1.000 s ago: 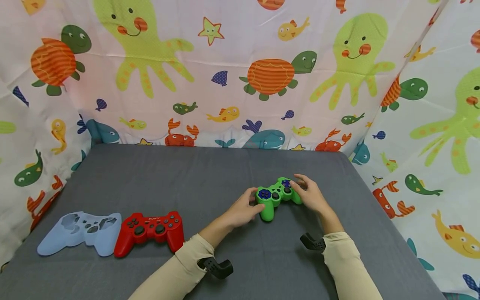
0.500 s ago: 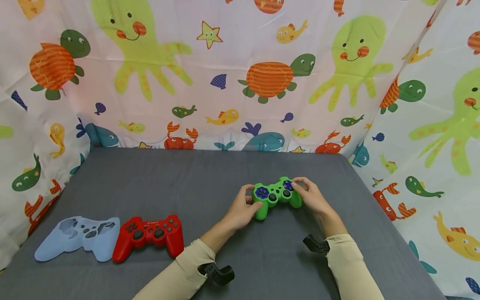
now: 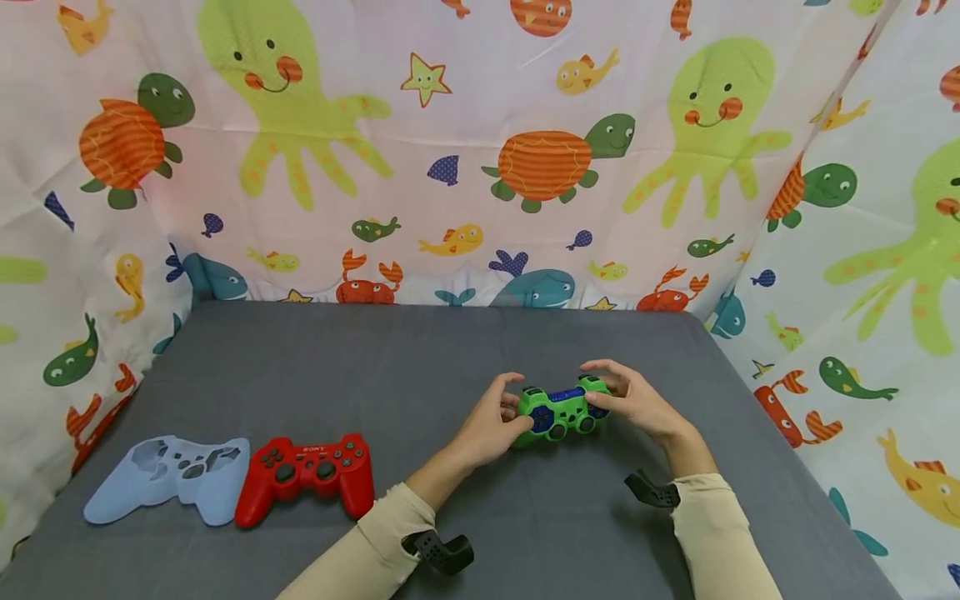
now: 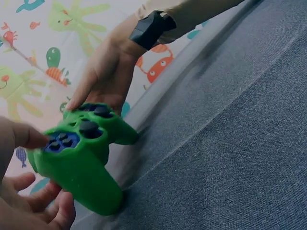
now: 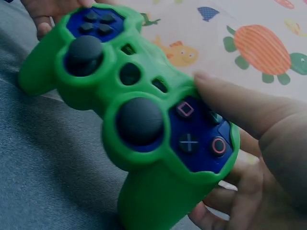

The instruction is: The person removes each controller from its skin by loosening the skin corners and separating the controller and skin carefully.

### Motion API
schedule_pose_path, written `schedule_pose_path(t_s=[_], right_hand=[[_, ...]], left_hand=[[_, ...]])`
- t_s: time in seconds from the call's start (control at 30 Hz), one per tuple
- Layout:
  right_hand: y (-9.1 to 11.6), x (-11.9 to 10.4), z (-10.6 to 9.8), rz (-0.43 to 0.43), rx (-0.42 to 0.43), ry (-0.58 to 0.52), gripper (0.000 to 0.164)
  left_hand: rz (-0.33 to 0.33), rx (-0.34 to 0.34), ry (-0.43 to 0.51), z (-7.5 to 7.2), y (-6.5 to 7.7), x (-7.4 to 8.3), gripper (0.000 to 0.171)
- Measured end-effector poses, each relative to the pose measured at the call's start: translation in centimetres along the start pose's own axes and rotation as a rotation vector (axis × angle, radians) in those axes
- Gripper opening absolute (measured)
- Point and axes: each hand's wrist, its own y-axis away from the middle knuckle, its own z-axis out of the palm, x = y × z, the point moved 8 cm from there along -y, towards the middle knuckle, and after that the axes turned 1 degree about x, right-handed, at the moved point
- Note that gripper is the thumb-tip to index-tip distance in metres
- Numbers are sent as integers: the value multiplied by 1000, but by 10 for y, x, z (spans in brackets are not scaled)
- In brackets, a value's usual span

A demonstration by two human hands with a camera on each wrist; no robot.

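Okay, on my feed I see the green controller [image 3: 567, 408] well to the right of the red controller [image 3: 305, 477], the left hand [image 3: 489, 422] gripping its nearer end between thumb and fingers and the right hand [image 3: 643, 406] gripping its farther end likewise. Just left of the red controller, a pale blue cover [image 3: 167, 485] lies on the grey table [image 3: 420, 367].

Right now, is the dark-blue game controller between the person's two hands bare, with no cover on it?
No, a green cover wraps the dark-blue game controller, whose face shows through openings.
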Motion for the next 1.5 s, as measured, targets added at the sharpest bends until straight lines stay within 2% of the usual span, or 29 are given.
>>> schedule_pose_path(t_s=[0.1, 0.33, 0.5, 0.57, 0.77, 1.0, 1.17, 1.27, 1.43, 1.5], right_hand=[[3, 3, 2, -16, -62, -23, 48], [5, -1, 4, -100, -167, -88, 41], [7, -8, 9, -162, -279, -99, 39], [8, -8, 11, -168, -301, -104, 37], [8, -7, 12, -141, -336, -110, 33], [12, -7, 13, -129, -342, -98, 39], [17, -13, 17, -138, -352, -75, 35], [17, -18, 20, -145, -364, -61, 33], [18, -27, 28, -145, -433, -47, 34], [18, -28, 31, -147, -468, -49, 34]], left_hand=[[18, -83, 17, 8, 1, 0, 55], [41, -239, 136, 18, 2, 2, 49], [56, -372, 145, 23, 4, 7, 52], [62, -379, 135, 22, 5, 7, 52], [70, -324, 65, 16, 2, 6, 43], [72, -385, -17, 23, 6, 9, 43], [78, -404, -6, 23, 8, 9, 35], [52, -450, 25, 23, 9, 6, 30], [-62, -616, 140, 29, 17, 2, 12], [-102, -651, 191, 30, 19, 1, 6]])
